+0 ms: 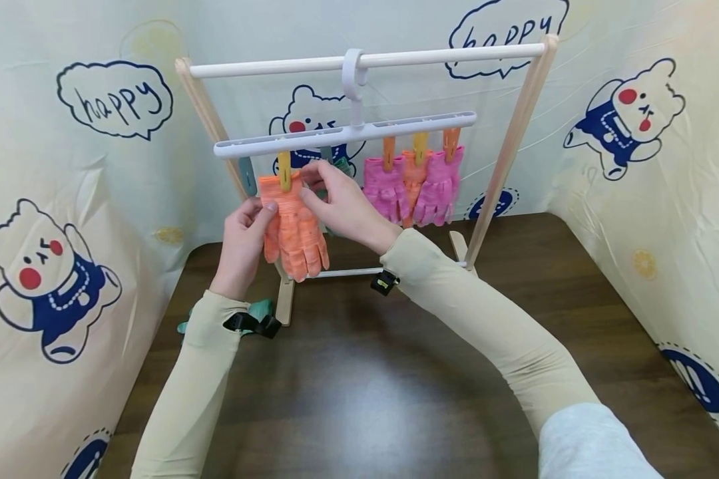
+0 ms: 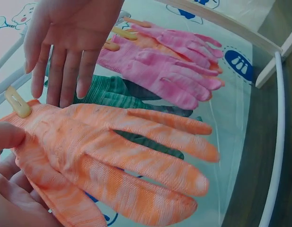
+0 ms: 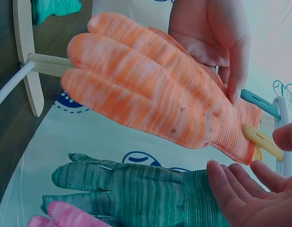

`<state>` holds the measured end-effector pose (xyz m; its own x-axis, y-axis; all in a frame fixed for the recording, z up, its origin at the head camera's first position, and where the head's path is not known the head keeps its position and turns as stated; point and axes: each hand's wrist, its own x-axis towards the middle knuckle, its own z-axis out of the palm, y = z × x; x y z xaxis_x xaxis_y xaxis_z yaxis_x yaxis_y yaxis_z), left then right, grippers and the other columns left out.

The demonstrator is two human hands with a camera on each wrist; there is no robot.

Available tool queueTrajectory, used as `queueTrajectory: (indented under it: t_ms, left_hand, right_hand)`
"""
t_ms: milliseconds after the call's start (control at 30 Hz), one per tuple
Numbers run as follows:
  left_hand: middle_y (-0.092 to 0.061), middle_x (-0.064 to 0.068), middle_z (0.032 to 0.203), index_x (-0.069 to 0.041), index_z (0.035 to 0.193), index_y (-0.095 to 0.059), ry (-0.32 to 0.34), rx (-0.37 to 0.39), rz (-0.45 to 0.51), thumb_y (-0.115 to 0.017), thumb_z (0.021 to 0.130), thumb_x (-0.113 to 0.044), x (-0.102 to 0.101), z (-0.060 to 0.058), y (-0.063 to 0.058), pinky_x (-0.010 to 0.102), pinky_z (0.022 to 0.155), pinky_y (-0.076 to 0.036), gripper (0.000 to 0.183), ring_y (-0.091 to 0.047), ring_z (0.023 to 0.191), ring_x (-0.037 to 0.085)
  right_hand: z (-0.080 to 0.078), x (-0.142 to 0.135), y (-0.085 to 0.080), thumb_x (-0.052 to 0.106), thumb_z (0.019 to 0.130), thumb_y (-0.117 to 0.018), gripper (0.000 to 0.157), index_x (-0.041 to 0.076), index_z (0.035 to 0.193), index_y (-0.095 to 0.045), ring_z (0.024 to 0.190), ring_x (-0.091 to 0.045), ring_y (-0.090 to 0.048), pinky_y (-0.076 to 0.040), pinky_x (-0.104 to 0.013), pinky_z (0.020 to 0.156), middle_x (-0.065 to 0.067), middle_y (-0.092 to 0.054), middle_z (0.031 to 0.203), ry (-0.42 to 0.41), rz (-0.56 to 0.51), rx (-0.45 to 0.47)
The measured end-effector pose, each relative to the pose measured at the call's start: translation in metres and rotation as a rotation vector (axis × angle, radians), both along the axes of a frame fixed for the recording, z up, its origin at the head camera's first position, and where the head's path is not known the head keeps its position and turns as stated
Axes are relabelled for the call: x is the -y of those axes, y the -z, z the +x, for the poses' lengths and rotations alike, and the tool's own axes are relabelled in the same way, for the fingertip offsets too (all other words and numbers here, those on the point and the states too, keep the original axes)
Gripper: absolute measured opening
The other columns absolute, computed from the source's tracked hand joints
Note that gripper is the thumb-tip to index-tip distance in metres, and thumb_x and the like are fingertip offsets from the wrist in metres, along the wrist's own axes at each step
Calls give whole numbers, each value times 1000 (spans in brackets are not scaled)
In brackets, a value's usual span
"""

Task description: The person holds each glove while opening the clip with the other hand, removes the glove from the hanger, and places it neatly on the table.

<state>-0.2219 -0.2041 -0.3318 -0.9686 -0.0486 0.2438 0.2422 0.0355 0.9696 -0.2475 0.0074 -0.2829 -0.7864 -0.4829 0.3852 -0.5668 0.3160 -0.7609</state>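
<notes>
Orange glove hangs pinched by left fingers, right fingers loosely extended beside it.

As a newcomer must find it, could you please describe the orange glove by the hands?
Find the rack, then the hanger on its top bar. On the hanger's left half in the head view, the orange glove hangs from a yellow clip. The left hand pinches it, unlike the other orange glove, between pink gloves.
</notes>
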Motion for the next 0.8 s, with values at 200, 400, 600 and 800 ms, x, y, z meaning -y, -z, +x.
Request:
queueTrajectory:
  t_ms: [200, 400, 600, 800]
  left_hand:
    - [-68, -1, 99, -12, 111, -68, 26, 4, 26, -64, 105, -31, 0, 1, -1, 23, 77, -53, 21, -62, 90, 14]
    - [-66, 2, 105, -12, 113, -68, 58, 22, 73, -63, 105, -31, 0, 3, -2, 23, 78, -54, 21, -62, 94, 15]
    - [-65, 4, 108, -11, 116, -66, 74, 47, 86, -62, 106, -31, 0, 4, -4, 22, 78, -55, 23, -62, 94, 15]
    - [-63, 5, 115, -12, 124, -64, 81, 84, 70, -62, 106, -35, 2, 7, -4, 22, 82, -55, 30, -60, 101, 17]
  right_hand:
    - [1, 5, -7, 20, 108, -54, 45, 2, 148, -44, 122, -21, -60, -52, -26, 98, -13, -58, 138, 13, -13, -9]
    - [-1, 14, -16, 23, 109, -53, 47, 1, 150, -44, 128, -20, -59, -49, -28, 105, -14, -57, 144, 31, -46, 39]
    - [-3, 25, -18, 22, 110, -52, 42, 4, 148, -48, 125, -17, -58, -49, -24, 102, -10, -59, 143, 48, -106, 89]
    - [-3, 32, -18, 26, 112, -48, 43, 5, 149, -48, 117, -16, -60, -51, -27, 98, -9, -62, 138, 43, -186, 189]
